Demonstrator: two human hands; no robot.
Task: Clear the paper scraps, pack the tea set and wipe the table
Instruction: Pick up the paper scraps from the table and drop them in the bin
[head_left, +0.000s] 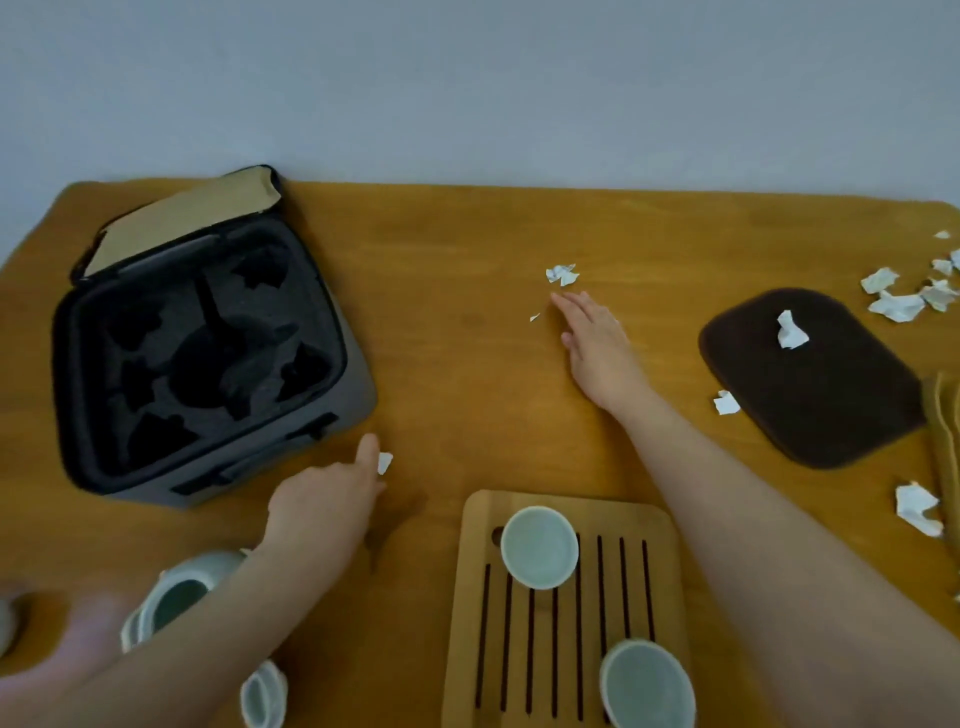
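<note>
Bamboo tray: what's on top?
On the bamboo tray stand two pale green cups: far cup upper left, near cup lower right. Nothing else shows on the slats. The right forearm covers its right edge, so that strip is unseen.

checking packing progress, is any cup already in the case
No, the open case has empty foam slots; two cups sit on the bamboo tray.

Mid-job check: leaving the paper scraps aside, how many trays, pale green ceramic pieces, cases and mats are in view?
Wooden tray: 1
Cups on it: 2, back cup, front cup
Other pale green pieces, lower left: 2, larger vessel, small cup
Open case: 1
Brown mat: 1
Total: 7. Blurred thing at the left edge not counted.
</note>
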